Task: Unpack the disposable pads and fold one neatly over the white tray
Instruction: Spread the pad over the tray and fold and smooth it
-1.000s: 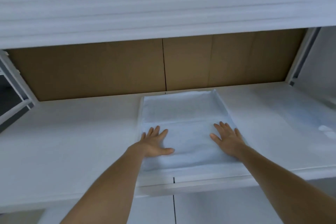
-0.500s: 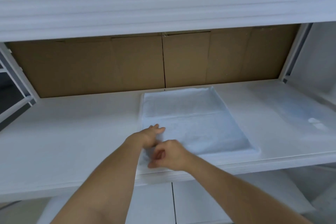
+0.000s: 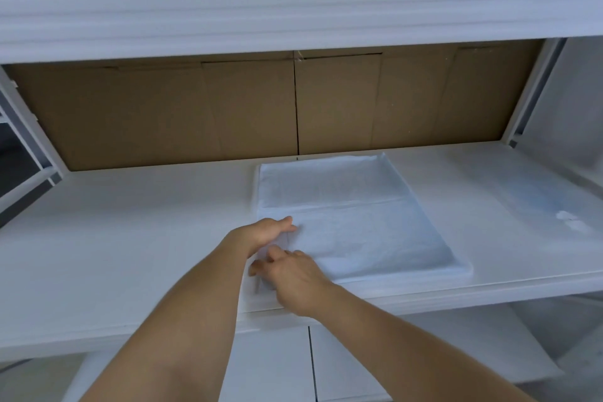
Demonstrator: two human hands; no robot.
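A pale blue-white disposable pad (image 3: 355,225) lies spread over the white tray (image 3: 424,282), which shows only as a raised outline under it at mid-shelf. A crease runs across the pad's middle. My left hand (image 3: 266,232) rests flat on the pad's left edge, fingers pointing right. Just below it, my right hand (image 3: 290,274) reaches across to the pad's near-left corner, its fingers and thumb curled around the pad's edge there. What lies under that corner is hidden by both hands.
A clear plastic pack (image 3: 551,202) with bluish contents lies on the white shelf (image 3: 130,238) at the right. Brown cardboard boxes (image 3: 228,108) stand along the back. An upper shelf (image 3: 293,6) overhangs. The shelf frame's posts stand at both sides.
My right hand left the pad's right side and crossed to its near-left corner, where it now holds the edge. My left hand slid slightly to the pad's left edge.
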